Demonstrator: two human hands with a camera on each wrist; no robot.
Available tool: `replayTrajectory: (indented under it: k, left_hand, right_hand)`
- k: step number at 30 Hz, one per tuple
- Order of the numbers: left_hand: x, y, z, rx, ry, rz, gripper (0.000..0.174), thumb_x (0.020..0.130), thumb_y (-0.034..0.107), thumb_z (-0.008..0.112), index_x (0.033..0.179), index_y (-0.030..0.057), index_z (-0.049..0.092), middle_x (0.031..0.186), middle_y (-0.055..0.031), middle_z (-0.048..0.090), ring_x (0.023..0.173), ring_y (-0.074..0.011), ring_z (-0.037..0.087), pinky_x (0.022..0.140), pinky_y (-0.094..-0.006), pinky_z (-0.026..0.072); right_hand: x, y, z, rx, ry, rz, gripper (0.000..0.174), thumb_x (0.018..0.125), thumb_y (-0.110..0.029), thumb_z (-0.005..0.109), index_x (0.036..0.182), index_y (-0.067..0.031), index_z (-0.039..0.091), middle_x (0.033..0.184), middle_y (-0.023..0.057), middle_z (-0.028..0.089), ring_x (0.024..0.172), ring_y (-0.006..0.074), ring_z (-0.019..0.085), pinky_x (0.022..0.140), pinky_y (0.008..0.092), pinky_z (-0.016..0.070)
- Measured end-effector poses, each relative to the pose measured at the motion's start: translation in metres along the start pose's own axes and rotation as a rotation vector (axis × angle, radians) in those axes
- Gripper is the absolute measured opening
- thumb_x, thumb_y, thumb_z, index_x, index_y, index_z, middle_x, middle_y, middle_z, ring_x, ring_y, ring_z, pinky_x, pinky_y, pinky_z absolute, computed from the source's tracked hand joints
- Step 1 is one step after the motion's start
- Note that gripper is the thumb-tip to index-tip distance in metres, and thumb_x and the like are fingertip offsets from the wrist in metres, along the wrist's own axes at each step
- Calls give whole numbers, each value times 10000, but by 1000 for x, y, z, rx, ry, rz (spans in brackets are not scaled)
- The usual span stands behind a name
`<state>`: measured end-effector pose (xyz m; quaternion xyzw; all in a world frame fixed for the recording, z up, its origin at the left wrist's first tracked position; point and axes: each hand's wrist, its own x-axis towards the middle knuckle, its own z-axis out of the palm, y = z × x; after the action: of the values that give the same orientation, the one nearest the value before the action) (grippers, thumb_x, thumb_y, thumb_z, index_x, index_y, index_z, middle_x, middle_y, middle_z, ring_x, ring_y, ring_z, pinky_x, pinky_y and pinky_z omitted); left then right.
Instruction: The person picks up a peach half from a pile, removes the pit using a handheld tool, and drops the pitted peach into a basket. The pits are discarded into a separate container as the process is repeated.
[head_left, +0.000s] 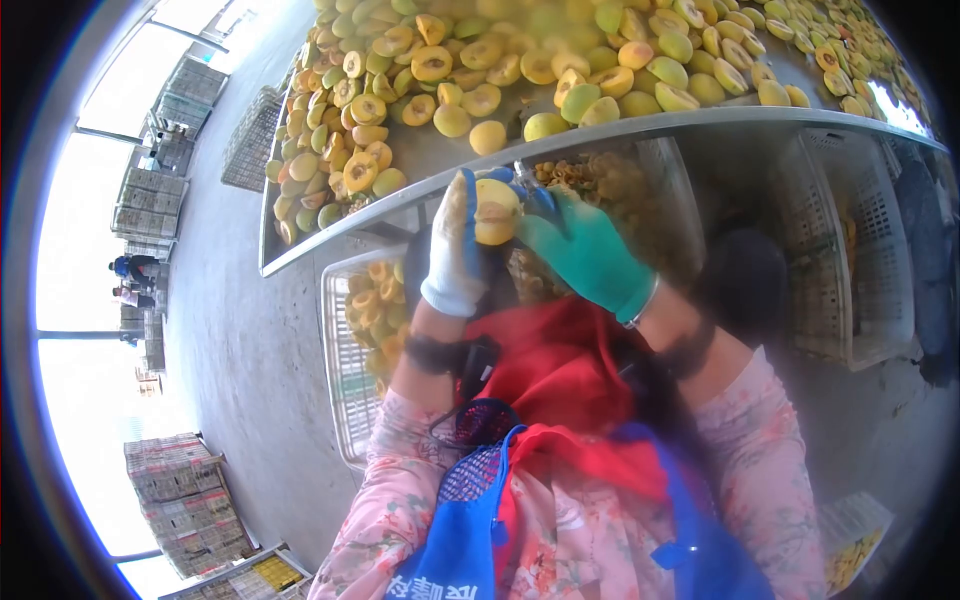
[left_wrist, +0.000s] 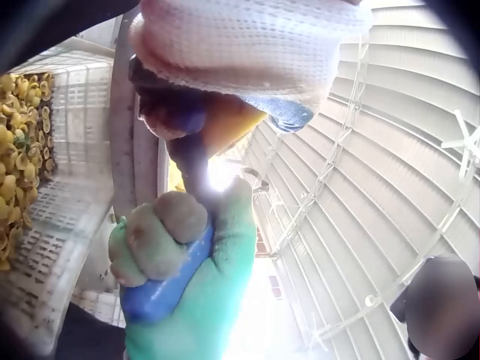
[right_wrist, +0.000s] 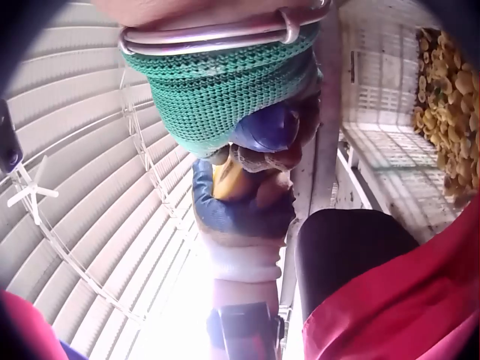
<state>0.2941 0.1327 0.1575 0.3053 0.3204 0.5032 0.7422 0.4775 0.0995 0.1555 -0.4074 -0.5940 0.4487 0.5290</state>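
In the head view my left hand [head_left: 452, 255], in a white glove with blue-coated fingers, grips a yellow peach [head_left: 496, 213] just in front of the table's metal rim. My right hand [head_left: 598, 258], gloved in green, is close beside it. Its fingers wrap round the blue handle [left_wrist: 161, 296] of a tool, plainest in the left wrist view. The tool's working end points at the peach and is partly hidden by fingers and glare, so I cannot tell its exact kind. In the right wrist view, blue-coated fingers [right_wrist: 240, 216] curl round the peach.
A metal-rimmed table [head_left: 400, 200] heaped with halved peaches [head_left: 432, 64] lies ahead. Below it, a white crate [head_left: 345, 370] of peach pieces stands at left, and another crate [head_left: 850, 250] at right. Stacked crates [head_left: 185, 490] line the far left floor.
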Motion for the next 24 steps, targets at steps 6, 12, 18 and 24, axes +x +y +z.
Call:
replayTrajectory:
  k: [6, 12, 18, 24]
  left_hand:
    - [-4, -21, 35, 420, 121, 253, 334, 1067, 309, 495, 1225, 34, 602, 1015, -27, 639, 891, -83, 574, 795, -238, 485]
    - [5, -37, 17, 786, 161, 415, 282, 1060, 243, 498, 1226, 39, 598, 998, -40, 644, 896, -96, 578, 805, -260, 495]
    - [4, -32, 4, 315, 122, 300, 481, 1065, 435, 462, 1284, 18, 556, 1059, -108, 682, 921, -186, 678, 781, -337, 587]
    - [1, -40, 16, 557, 106, 354, 412, 1079, 361, 461, 1290, 18, 552, 1142, -90, 646, 1019, -159, 636, 880, -297, 536]
  right_hand:
    - [4, 16, 2, 286, 28, 196, 299, 903, -175, 680, 1120, 27, 643, 905, 97, 704, 800, 118, 631, 738, 309, 534]
    - [2, 20, 4, 233, 51, 223, 264, 893, -156, 675, 1093, 15, 659, 885, 63, 696, 781, 100, 612, 716, 300, 530]
    - [-4, 4, -8, 275, 55, 334, 256, 886, -161, 687, 1084, 0, 669, 869, 52, 686, 769, 99, 609, 708, 304, 527]
    - [-2, 21, 3, 256, 66, 201, 229, 901, -169, 673, 1064, -8, 670, 888, 35, 682, 771, 83, 605, 708, 281, 529]
